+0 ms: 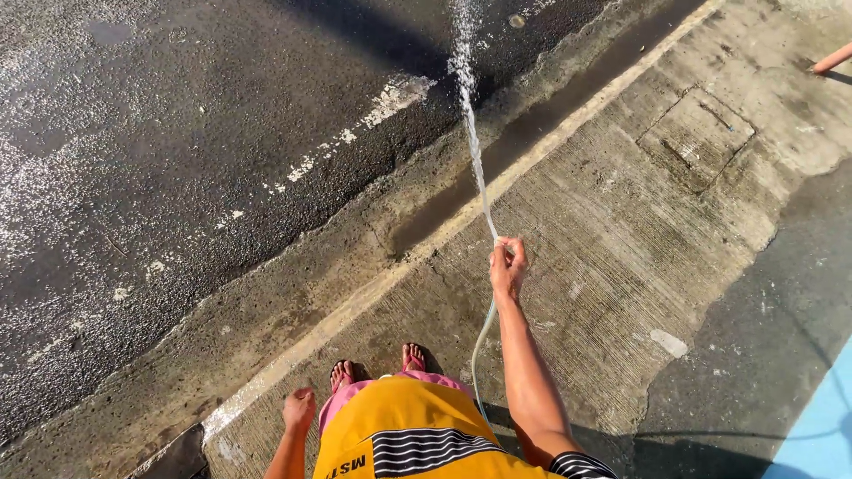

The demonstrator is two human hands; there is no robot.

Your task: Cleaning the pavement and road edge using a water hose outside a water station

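My right hand is raised in front of me and shut on the end of a thin pale hose. A stream of water shoots from the hose end away toward the wet dark road. The hose hangs down from my hand past my right side. My left hand hangs by my hip with fingers loosely curled, holding nothing. My feet in sandals stand on the concrete pavement.
A concrete kerb with a shallow gutter runs diagonally between pavement and road. A square cover is set in the pavement at the upper right. A blue surface shows at the lower right corner.
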